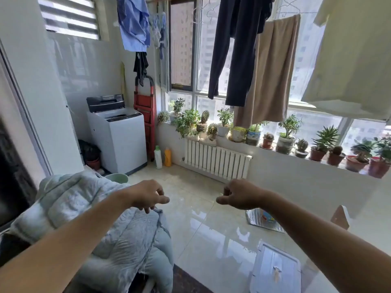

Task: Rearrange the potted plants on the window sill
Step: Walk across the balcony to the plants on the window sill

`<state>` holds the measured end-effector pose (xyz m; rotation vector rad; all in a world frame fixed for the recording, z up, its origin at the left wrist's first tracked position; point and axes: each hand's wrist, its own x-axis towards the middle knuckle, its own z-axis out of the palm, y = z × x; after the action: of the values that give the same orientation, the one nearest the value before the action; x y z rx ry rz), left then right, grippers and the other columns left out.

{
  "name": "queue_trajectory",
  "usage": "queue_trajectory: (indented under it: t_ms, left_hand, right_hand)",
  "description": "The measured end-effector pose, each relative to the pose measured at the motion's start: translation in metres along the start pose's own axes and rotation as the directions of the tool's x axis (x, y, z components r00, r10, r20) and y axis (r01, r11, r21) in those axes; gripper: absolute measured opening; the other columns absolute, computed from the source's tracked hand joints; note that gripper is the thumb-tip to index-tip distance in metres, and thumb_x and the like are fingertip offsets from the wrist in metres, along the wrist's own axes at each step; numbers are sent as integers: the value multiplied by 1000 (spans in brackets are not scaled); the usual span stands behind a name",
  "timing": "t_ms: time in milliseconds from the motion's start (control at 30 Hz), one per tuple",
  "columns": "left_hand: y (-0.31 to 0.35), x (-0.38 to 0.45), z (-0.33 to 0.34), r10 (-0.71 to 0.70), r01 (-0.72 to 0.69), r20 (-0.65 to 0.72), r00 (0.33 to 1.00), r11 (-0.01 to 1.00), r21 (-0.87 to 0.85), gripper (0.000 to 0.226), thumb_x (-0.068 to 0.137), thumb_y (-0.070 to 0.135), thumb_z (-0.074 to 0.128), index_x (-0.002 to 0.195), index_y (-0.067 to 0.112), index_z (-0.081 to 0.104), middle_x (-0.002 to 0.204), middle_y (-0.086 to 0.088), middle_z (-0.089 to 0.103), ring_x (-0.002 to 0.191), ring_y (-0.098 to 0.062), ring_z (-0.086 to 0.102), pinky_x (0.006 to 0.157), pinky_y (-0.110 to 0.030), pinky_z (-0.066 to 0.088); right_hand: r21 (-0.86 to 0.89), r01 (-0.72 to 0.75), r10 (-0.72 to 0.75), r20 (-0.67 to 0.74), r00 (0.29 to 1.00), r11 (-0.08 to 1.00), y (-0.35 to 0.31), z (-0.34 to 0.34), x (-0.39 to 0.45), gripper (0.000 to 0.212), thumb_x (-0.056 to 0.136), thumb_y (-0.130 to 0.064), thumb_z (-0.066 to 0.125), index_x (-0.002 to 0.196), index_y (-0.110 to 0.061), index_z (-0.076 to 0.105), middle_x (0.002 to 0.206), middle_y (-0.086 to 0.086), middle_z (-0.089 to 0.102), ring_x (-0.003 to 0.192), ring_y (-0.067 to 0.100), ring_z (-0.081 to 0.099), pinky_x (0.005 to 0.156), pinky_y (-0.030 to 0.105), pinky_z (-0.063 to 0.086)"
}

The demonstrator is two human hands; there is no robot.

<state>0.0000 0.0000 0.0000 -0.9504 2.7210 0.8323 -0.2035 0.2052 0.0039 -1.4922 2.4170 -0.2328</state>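
Potted plants are standing in a long row on the white window sill, running from the corner beside the red folding ladder toward the right edge of the view, well apart from both hands. Hanging laundry is filling the upper field: a cream garment at right, dark trousers and a beige towel at centre, a blue shirt at left. A pale quilted blanket is lying heaped at lower left, and a white washing machine is standing against the left wall. A white radiator is sitting below the sill, with a white bottle and a yellow bottle standing just beside its left end. Both bare forearms are reaching forward over the glossy tiled floor. The left hand is hanging loosely curled, thumb extended and fingers drooping just over the blanket, grasping nothing; whether the fingertips are touching the fabric cannot be told. The right hand is likewise half curled, thumb pointing inward, holding nothing and touching nothing.
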Motion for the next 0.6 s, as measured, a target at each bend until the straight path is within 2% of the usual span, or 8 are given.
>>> queue_trajectory:
  t_ms: [167, 333, 400, 433, 500, 600]
  left_hand:
    - [-4, 46, -14, -77, 74, 79, 994, 996, 41, 41, 90, 40, 59, 114, 6, 64, 81, -12, 69, 64, -23, 68, 54, -26, 47]
    - [-13, 111, -37, -80, 78, 154, 985, 997, 17, 43, 90, 41, 58, 115, 6, 63, 83, -12, 70, 63, -21, 66, 50, -22, 45]
    - [-19, 139, -49, -71, 70, 157, 985, 997, 11, 43, 90, 43, 57, 114, 8, 63, 85, -11, 71, 64, -20, 66, 52, -23, 45]
    - [-22, 153, -56, -67, 65, 155, 986, 998, 18, 43, 89, 44, 57, 113, 9, 64, 86, -11, 71, 64, -19, 66, 53, -23, 45]
    - [-28, 179, -70, -61, 56, 143, 988, 998, 39, 42, 89, 45, 56, 111, 11, 64, 87, -10, 71, 64, -18, 66, 54, -24, 46]
    - [-35, 213, -91, -57, 51, 128, 990, 998, 49, 42, 90, 47, 55, 114, 13, 62, 88, -8, 70, 69, -17, 66, 56, -23, 46]
  right_hand:
    - [26, -13, 13, -14, 1000, 1000, 10, -4, 45, 61, 92, -53, 52, 89, 6, 70, 67, 15, 59, 59, 19, 47, 63, 33, 39]
    - [12, -30, 30, -6, 1000, 999, 19, -12, 105, 55, 95, -47, 51, 92, 5, 69, 65, 6, 50, 60, 19, 44, 63, 33, 37]
    - [29, -45, 44, 35, 998, 999, 23, -18, 133, 54, 95, -46, 51, 95, 5, 69, 69, 16, 61, 63, 20, 47, 65, 33, 40]
    - [29, -56, 54, 51, 997, 998, 24, -22, 146, 53, 96, -45, 51, 97, 5, 69, 78, 21, 68, 66, 20, 50, 67, 34, 44]
    - [19, -71, 70, 60, 996, 997, 25, -32, 173, 51, 96, -45, 50, 98, 2, 70, 86, 18, 71, 70, 20, 56, 73, 35, 51]
    - [43, -73, 71, 49, 996, 996, 25, -46, 212, 47, 97, -42, 51, 97, 2, 69, 78, 7, 61, 70, 19, 54, 68, 31, 46]
